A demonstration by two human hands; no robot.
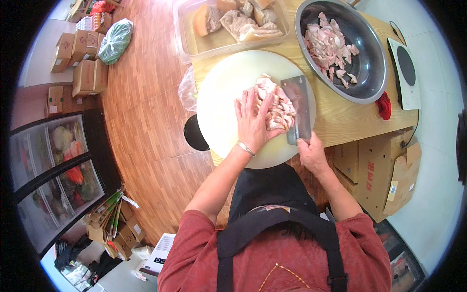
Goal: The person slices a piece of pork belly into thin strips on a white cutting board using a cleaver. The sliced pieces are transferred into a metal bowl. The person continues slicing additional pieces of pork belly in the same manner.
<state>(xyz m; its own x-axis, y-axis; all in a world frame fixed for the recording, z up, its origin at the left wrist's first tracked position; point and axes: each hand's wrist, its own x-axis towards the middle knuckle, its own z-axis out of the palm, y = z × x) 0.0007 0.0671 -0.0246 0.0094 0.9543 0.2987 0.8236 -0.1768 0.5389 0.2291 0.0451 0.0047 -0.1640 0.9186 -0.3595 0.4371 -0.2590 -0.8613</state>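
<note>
A heap of cut pale-pink meat pieces (pixel 277 104) lies on a round white cutting board (pixel 219 87). Over the heap's left side rests my left hand (pixel 254 117), fingers spread, touching the meat. My right hand (pixel 311 152) grips the handle of a cleaver (pixel 299 107), whose broad blade lies nearly flat on the board along the heap's right side. Beyond the board to the right, a large steel bowl (pixel 366 80) holds more cut pieces (pixel 328 44). Large chunks of meat (pixel 248 22) sit in a clear plastic tub (pixel 199 46) at the far side.
The wooden table (pixel 335 117) carries a flat white electric hot plate (pixel 406 73) and a red cloth (pixel 384 106) at right. Cardboard boxes (pixel 374 175) stand beneath it. To the left are a glass-door fridge (pixel 58 170), stacked cartons (pixel 87 73) and a green bag (pixel 116 41).
</note>
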